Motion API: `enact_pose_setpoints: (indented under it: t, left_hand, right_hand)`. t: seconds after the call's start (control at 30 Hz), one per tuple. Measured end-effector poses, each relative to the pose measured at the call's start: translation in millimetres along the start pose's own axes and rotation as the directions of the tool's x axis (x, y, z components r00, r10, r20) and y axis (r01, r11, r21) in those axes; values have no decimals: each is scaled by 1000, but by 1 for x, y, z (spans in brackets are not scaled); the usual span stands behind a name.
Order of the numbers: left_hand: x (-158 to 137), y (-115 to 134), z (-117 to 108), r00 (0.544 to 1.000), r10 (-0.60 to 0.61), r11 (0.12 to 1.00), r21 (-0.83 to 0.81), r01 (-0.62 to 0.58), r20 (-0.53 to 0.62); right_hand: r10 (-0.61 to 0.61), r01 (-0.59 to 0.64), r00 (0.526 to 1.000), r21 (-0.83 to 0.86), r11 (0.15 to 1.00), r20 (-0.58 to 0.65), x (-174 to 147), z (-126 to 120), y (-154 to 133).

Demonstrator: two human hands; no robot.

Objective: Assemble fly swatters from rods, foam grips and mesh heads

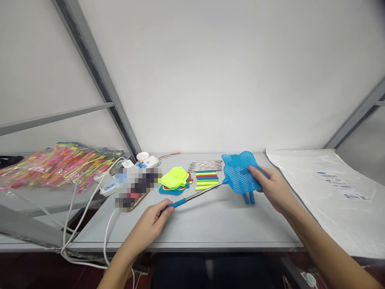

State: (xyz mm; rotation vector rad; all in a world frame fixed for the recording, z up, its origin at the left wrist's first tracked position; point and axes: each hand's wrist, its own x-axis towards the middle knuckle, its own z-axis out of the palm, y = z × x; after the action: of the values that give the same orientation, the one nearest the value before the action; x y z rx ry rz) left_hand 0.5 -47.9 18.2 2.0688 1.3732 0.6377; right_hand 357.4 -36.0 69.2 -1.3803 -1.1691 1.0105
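Presently I watch the swatter (237, 176) held up above the desk (195, 230), its shaft (207, 189) slanting up to the right. From where I sit, the left hand (158, 218) is wrapped round its blue handle (179, 203), and the right hand (270, 182) pinches the edge of its mesh head (240, 172). Past the shaft I see stacked loose heads (175, 176), tubes (207, 183) and metal rods (205, 165).

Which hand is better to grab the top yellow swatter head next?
Probably the left hand: it's nearer the yellow swatter head, though it holds the blue handle. The right hand, holding the blue swatter head, is farther.
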Motion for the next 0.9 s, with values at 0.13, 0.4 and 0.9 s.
enact_pose_setpoints:
  t: [0.13,0.4,0.9]
  left_hand:
    - [8,11,2,999,30,1000,10,-30,30]
    - [24,30,-5,994,8,998,-64,-1,113]
    - [95,146,134,901,364,929,-25,-369,235]
  right_hand:
    - [-48,55,994,-80,995,94,-13,12,5]
    - [44,-83,986,248,965,159,-2,0,17]
    - [-39,32,999,-358,933,-13,6,-51,49]
